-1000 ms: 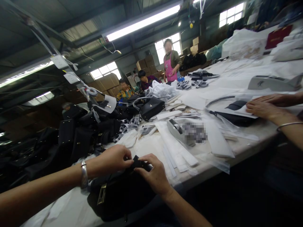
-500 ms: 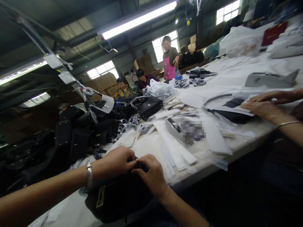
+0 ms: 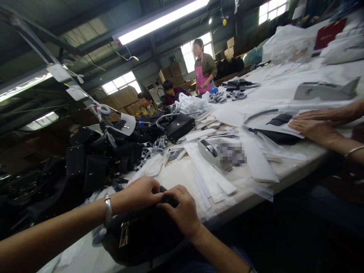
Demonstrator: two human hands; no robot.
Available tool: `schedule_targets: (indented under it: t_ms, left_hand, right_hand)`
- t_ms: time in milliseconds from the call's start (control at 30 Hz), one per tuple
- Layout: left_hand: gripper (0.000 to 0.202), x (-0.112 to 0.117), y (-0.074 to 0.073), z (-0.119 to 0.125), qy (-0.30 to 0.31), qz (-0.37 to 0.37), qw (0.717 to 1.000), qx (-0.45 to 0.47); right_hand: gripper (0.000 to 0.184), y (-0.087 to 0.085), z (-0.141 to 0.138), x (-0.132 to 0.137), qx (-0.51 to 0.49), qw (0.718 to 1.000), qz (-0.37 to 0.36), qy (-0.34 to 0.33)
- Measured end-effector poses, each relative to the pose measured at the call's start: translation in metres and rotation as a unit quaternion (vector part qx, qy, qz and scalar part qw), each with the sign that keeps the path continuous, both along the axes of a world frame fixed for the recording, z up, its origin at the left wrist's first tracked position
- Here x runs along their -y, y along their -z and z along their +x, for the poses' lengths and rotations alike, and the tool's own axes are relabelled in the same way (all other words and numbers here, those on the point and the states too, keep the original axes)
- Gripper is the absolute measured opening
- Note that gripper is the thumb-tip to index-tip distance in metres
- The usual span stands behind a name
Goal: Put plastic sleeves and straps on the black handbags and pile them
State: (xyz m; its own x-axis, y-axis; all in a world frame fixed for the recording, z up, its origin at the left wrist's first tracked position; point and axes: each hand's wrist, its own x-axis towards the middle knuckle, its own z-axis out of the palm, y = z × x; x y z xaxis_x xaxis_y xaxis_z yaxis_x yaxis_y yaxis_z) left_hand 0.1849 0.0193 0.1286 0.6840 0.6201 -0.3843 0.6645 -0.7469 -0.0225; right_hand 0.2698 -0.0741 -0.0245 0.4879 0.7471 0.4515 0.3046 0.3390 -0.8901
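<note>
A black handbag (image 3: 148,235) with a gold-coloured metal clasp plate lies at the table's front edge, low in the head view. My left hand (image 3: 143,192) is closed, thumb and fingers pinching a narrow black part at the bag's top. Close beside it my right hand (image 3: 183,208) pinches the same dark part between thumb and fingers. Whether that part is a handle or the bag's edge, I cannot tell. The two hands nearly touch, and they cover much of the bag's top. Its lower side is lost in shadow.
Many black bags (image 3: 98,170) are heaped on the left. A tape dispenser (image 3: 212,151) and white paper strips (image 3: 210,185) lie ahead on the table. At the right, a co-worker's hands (image 3: 318,125) rest on another black bag (image 3: 280,136). Several people sit or stand further back.
My hands keep their grip in almost the same place, while the bag's clasp plate has shifted slightly right. The standing person in the pink apron has lowered an arm.
</note>
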Motion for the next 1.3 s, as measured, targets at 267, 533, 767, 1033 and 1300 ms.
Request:
schedule_targets:
  t_ms: [267,533,767,1033,1300]
  left_hand:
    - [0.033,0.007,0.006,-0.005,0.044,-0.027,0.998,0.025]
    - [0.044,0.007,0.021,-0.025,0.090,-0.006,0.988,0.122]
    - [0.030,0.010,0.037,-0.036,0.113,0.011,0.982,0.154]
    - [0.026,0.005,0.056,-0.049,0.095,0.047,0.971,0.214]
    - [0.026,0.014,0.061,-0.057,0.092,-0.005,0.956,0.280]
  right_hand:
    - [0.017,0.000,-0.004,-0.004,-0.001,0.999,0.033,-0.013]
    - [0.027,-0.005,0.010,0.009,-0.022,0.999,-0.019,-0.041]
    - [0.028,-0.009,0.015,0.016,-0.014,0.998,-0.042,-0.033]
    - [0.006,-0.023,0.016,0.016,-0.093,0.987,-0.079,-0.101]
    - [0.020,-0.020,0.028,0.004,-0.149,0.958,-0.155,-0.190]
